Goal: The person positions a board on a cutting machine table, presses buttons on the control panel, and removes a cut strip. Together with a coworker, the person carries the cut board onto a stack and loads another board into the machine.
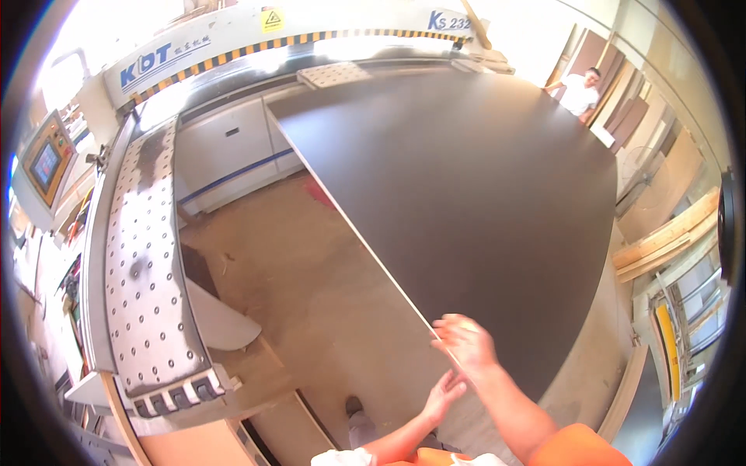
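A very large dark brown board (458, 186) with a thin pale edge stretches from the machine toward me, tilted across the view. My right hand (470, 346) is closed over its near-left edge, fingers bent on the dark face. Just below and left of it, my left hand (441, 400) meets the same edge near the board's close corner, its fingers curled at the rim and partly hidden. The board's far side lies by the machine's beam (303, 48), which carries a black-and-yellow stripe.
On the left runs a perforated machine table (144, 256), with a control panel (45, 163) beyond it. Another person (579, 93) in white stands at the board's far right. Timber strips (668, 237) and leaning boards line the right side. Brown floor (311, 287) shows between table and board.
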A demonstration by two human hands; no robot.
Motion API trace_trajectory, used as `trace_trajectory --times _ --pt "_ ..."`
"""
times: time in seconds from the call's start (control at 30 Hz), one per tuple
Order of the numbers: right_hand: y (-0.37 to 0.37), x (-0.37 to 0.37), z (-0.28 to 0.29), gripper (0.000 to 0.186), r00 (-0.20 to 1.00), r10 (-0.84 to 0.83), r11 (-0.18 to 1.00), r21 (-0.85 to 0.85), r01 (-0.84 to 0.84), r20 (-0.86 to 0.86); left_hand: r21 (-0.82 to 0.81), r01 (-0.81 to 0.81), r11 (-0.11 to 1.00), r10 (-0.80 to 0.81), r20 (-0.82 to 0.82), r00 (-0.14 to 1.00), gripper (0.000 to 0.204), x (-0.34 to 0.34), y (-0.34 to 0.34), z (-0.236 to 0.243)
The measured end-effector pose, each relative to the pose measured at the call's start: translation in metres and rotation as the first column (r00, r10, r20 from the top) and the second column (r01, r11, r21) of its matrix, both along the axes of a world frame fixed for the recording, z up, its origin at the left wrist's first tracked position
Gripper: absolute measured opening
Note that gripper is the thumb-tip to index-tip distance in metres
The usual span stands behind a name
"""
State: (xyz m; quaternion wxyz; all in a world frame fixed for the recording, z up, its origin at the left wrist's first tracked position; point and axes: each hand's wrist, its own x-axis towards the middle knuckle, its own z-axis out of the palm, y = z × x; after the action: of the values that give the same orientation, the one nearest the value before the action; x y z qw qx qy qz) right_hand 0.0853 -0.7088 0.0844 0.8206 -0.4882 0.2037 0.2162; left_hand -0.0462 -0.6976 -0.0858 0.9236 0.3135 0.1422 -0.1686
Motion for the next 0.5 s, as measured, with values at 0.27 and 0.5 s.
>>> trace_trajectory --times 0.27,0.5 --pt "-0.336 -0.07 -0.125 0.053 0.885 -0.308 0.466 -0.755 0.461 0.35 0.546 -0.346 0.763 0.547 -0.26 0.796 0.033 0.125 0.068 0.078" --pt "-0.255 -0.032 -0.118 0.049 0.995 0.078 0.918 -0.393 -0.05 0.057 0.483 -0.421 0.767 0.592 -0.283 0.754 0.026 0.162 0.147 0.095"
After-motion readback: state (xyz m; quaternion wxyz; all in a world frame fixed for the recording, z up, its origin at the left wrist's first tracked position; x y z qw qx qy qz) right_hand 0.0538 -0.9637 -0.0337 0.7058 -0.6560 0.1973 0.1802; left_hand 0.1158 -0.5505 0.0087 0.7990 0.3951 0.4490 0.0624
